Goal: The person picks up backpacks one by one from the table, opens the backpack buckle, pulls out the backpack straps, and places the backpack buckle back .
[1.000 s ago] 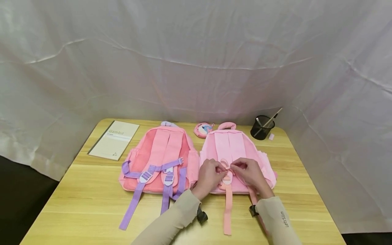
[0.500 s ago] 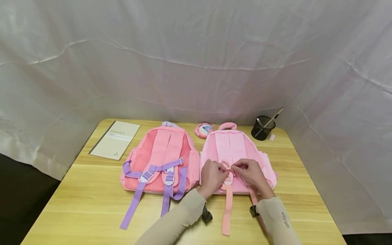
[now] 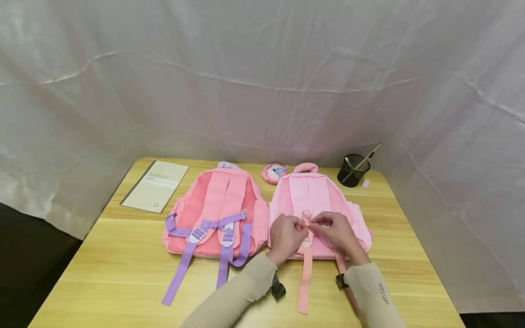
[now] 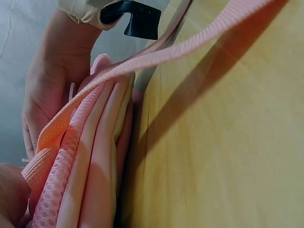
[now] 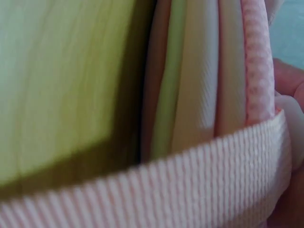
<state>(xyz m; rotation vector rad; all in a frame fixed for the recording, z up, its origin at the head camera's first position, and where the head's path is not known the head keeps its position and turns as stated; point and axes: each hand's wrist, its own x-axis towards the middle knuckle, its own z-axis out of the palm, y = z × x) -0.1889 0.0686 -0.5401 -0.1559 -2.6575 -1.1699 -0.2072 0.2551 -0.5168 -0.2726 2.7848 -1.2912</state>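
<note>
A light pink backpack (image 3: 309, 193) lies back side up on the table, with peach webbing straps. My left hand (image 3: 285, 234) and right hand (image 3: 338, 232) meet over its lower middle. Between their fingertips they pinch a peach strap (image 3: 306, 216), which stands up in a small loop. Fingers hide the exact hold. Below, a loose strap tail (image 3: 305, 282) hangs toward me past a white adjuster. In the left wrist view, webbing (image 4: 175, 52) runs across the bag's edge. The right wrist view shows ribbed webbing (image 5: 190, 185) close up, with the right hand mostly out of sight.
Beside it on the left lies a coral backpack (image 3: 225, 196) with purple straps (image 3: 180, 275). A notebook (image 3: 155, 187) is at the back left. Behind the bags sit a small round pouch (image 3: 274, 173), a black mesh pen cup (image 3: 352, 175) and an eraser (image 3: 365, 183).
The strap loop between my fingers now stands taller and narrower. Over the last second the left hand has shifted slightly right; the right hand has barely moved.
</note>
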